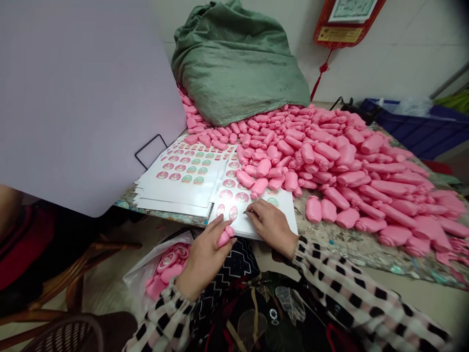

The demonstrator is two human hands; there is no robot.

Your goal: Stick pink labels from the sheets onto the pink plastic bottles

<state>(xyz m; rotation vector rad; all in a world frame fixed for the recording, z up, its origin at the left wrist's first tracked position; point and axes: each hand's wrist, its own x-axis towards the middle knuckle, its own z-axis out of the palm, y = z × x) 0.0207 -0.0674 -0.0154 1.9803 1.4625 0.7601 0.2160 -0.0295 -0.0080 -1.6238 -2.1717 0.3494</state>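
My left hand [210, 253] is wrapped round a small pink bottle [225, 236] at the front edge of the table. Just right of it, my right hand [270, 224] rests over a white sticker sheet [256, 221], thumb and forefinger together at the sheet; whatever may be between them is too small to make out. Pink and green oval stickers are printed on this sheet. To its left lies a stack of similar sheets [176, 191]. Several pink bottles lie on the far part of the sheet, at the edge of a large heap [340, 161].
A green sack [238, 63] lies over the back of the heap. A large pale panel [84, 98] stands at the left. Below the table, a plastic bag [137, 276] holds pink pieces. A blue crate [414, 129] is at the right, a wooden chair [75, 288] at lower left.
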